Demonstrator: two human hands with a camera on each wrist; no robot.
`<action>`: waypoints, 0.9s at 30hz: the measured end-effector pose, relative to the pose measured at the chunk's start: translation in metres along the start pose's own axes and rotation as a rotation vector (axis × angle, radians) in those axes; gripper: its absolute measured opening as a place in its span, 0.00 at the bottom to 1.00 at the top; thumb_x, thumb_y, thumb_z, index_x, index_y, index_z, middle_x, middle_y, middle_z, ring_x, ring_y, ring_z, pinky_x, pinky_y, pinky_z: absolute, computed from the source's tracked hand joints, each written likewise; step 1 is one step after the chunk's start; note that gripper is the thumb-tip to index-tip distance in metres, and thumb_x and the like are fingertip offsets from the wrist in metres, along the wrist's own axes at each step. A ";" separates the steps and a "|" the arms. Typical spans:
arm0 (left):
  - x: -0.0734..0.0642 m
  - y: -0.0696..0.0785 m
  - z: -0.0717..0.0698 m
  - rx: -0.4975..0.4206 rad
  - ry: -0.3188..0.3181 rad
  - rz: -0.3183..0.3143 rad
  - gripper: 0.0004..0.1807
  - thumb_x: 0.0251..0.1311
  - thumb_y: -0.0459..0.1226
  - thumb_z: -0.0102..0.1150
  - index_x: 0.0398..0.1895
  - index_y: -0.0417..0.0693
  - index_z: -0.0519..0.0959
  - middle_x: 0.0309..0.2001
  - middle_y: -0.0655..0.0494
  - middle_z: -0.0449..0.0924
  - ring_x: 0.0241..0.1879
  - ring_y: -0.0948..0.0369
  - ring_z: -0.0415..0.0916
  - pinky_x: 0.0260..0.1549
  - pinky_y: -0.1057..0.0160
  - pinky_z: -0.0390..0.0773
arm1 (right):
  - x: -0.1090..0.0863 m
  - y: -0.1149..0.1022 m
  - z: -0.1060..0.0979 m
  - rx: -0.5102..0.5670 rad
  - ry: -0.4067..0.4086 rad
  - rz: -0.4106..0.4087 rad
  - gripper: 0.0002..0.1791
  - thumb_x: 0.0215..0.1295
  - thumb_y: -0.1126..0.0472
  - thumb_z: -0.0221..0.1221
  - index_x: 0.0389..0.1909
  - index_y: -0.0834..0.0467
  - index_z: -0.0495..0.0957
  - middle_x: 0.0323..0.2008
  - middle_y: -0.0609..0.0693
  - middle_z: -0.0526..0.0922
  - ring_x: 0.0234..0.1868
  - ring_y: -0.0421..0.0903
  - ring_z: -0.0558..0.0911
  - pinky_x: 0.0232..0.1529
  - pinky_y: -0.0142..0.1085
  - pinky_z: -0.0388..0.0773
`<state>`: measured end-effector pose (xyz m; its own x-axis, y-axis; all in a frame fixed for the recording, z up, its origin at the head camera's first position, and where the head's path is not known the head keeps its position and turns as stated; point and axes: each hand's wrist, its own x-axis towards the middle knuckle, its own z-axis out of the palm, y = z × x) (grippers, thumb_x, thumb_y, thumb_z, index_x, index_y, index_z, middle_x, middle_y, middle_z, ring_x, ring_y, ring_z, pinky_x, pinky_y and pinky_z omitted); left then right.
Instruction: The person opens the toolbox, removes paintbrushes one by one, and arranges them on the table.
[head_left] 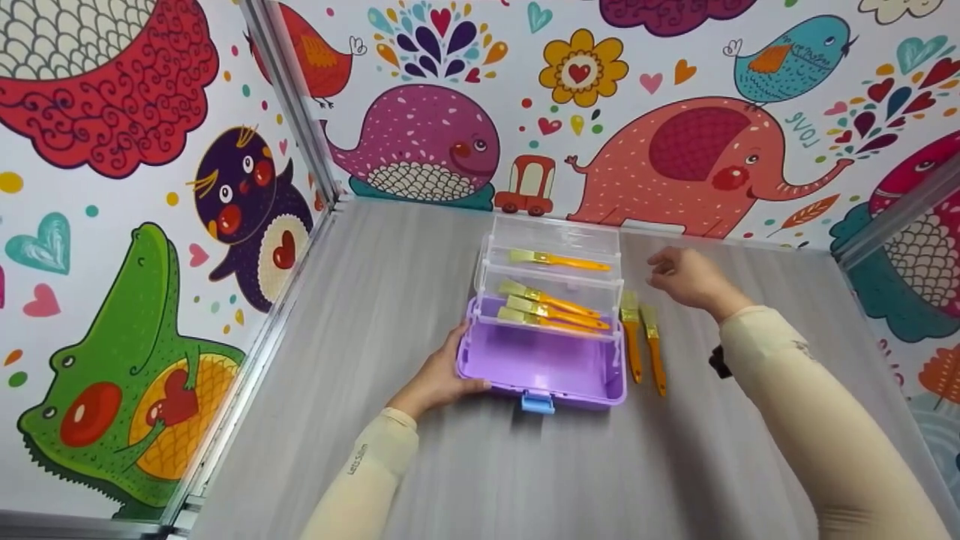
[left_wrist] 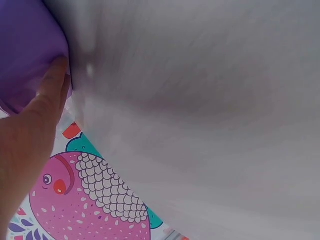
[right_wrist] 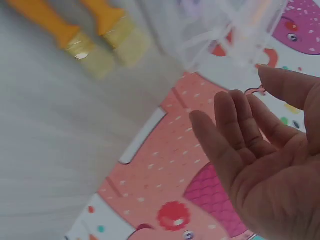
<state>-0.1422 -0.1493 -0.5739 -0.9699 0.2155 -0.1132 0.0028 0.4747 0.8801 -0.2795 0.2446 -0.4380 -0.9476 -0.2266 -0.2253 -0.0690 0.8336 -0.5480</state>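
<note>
A purple storage box (head_left: pixel 540 356) stands unfolded on the table, with a blue latch (head_left: pixel 538 403) at its front. My left hand (head_left: pixel 442 371) holds its front left corner, thumb against the front and fingers along the side. Behind the bare purple bottom rise two clear trays. One paintbrush (head_left: pixel 570 261) with an orange handle lies in the upper tray, and several similar paintbrushes (head_left: pixel 555 309) lie together in the lower one. Two more paintbrushes (head_left: pixel 631 337) lie on the table right of the box. My right hand (head_left: pixel 690 276) hovers beyond them, holding nothing, fingers loosely bent.
Grey wood-grain table (head_left: pixel 360 300) surrounds the box. Printed cartoon panels wall off the back and left, with an elephant (head_left: pixel 675 172) behind my right hand. A metal post (head_left: pixel 296 105) marks the back left corner. Something small and dark (head_left: pixel 720 362) shows beside my right sleeve.
</note>
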 end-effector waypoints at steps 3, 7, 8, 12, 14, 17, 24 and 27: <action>0.000 0.001 -0.001 0.008 0.003 0.006 0.65 0.43 0.43 0.80 0.80 0.48 0.46 0.70 0.32 0.63 0.67 0.40 0.63 0.66 0.44 0.61 | 0.008 -0.015 0.003 -0.029 0.011 -0.058 0.21 0.69 0.61 0.59 0.59 0.67 0.74 0.53 0.65 0.79 0.53 0.63 0.78 0.54 0.58 0.76; -0.001 0.001 -0.001 0.007 0.006 0.018 0.64 0.43 0.42 0.80 0.79 0.47 0.47 0.68 0.32 0.65 0.65 0.40 0.65 0.65 0.44 0.62 | 0.017 -0.032 0.008 -0.060 0.019 -0.135 0.19 0.69 0.63 0.59 0.58 0.67 0.76 0.50 0.65 0.80 0.51 0.63 0.79 0.54 0.57 0.76; -0.001 0.001 -0.001 0.006 0.006 0.016 0.64 0.42 0.42 0.80 0.79 0.47 0.47 0.68 0.32 0.65 0.65 0.40 0.66 0.65 0.44 0.63 | 0.019 -0.035 0.009 -0.064 0.016 -0.150 0.19 0.68 0.63 0.59 0.57 0.67 0.76 0.50 0.65 0.80 0.51 0.62 0.79 0.55 0.57 0.76; -0.001 0.001 -0.001 0.009 0.006 -0.011 0.64 0.43 0.43 0.80 0.80 0.50 0.47 0.69 0.33 0.65 0.65 0.41 0.65 0.66 0.45 0.62 | 0.026 -0.046 0.015 -0.068 -0.002 -0.201 0.18 0.69 0.62 0.60 0.56 0.66 0.77 0.49 0.63 0.80 0.51 0.61 0.79 0.55 0.56 0.76; 0.000 0.001 -0.001 0.014 0.007 -0.015 0.64 0.43 0.44 0.80 0.80 0.50 0.46 0.69 0.34 0.64 0.66 0.41 0.65 0.66 0.45 0.61 | 0.030 -0.049 0.020 -0.067 -0.010 -0.225 0.18 0.70 0.61 0.59 0.56 0.66 0.77 0.49 0.62 0.81 0.50 0.60 0.80 0.55 0.55 0.76; 0.000 0.000 -0.001 0.014 0.005 -0.017 0.64 0.43 0.44 0.80 0.80 0.49 0.46 0.70 0.34 0.63 0.67 0.41 0.63 0.67 0.44 0.60 | 0.035 -0.054 0.028 -0.071 -0.015 -0.269 0.18 0.71 0.59 0.59 0.55 0.65 0.77 0.48 0.61 0.82 0.50 0.59 0.80 0.55 0.53 0.76; 0.000 0.001 0.000 -0.001 0.011 -0.017 0.65 0.42 0.43 0.80 0.80 0.49 0.46 0.69 0.32 0.63 0.67 0.40 0.63 0.67 0.44 0.60 | 0.042 -0.062 0.045 -0.089 -0.028 -0.306 0.22 0.71 0.54 0.59 0.59 0.63 0.76 0.51 0.60 0.81 0.53 0.58 0.79 0.58 0.54 0.74; 0.000 0.001 0.001 -0.005 0.011 -0.017 0.65 0.42 0.42 0.81 0.80 0.50 0.46 0.70 0.32 0.62 0.67 0.40 0.63 0.67 0.44 0.60 | 0.045 -0.063 0.051 -0.086 -0.040 -0.299 0.24 0.71 0.53 0.59 0.61 0.63 0.75 0.55 0.61 0.80 0.56 0.59 0.78 0.61 0.55 0.71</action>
<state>-0.1418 -0.1480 -0.5733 -0.9725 0.1976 -0.1230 -0.0150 0.4741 0.8803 -0.3015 0.1557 -0.4547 -0.8682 -0.4867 -0.0967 -0.3710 0.7661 -0.5247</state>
